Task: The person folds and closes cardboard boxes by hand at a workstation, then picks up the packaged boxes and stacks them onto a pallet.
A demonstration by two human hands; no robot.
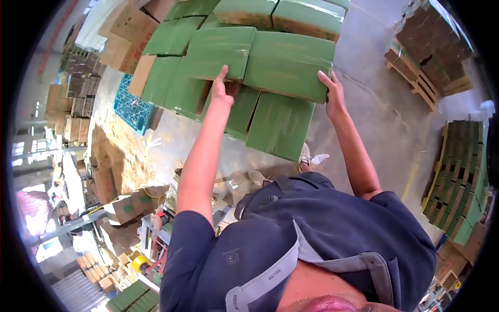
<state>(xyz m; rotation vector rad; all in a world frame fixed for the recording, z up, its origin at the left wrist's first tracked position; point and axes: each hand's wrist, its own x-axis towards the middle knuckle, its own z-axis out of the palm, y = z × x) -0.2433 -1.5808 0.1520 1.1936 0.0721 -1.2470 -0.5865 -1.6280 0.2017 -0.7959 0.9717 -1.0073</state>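
Observation:
Green cartons are stacked in layers at the top of the head view. My right hand (335, 92) grips the right end of a green carton (291, 62), thumb on its upper edge and fingers against its side. My left hand (223, 94) is closed at the lower front edge of the neighbouring green carton (221, 47), near where the two meet. Its thumb points up and its other fingers are tucked beneath, partly hidden. Below them, another green carton (280, 125) protrudes toward me. More cartons (306, 18) lie behind, under clear film.
A blue plastic pallet (132, 106) lies left of the stack. Brown cartons (130, 39) stand behind it. On the right are a loaded wooden pallet (416, 78) and a stack of green-edged flat pieces (457, 177). My shoes (305, 154) are close to the stack.

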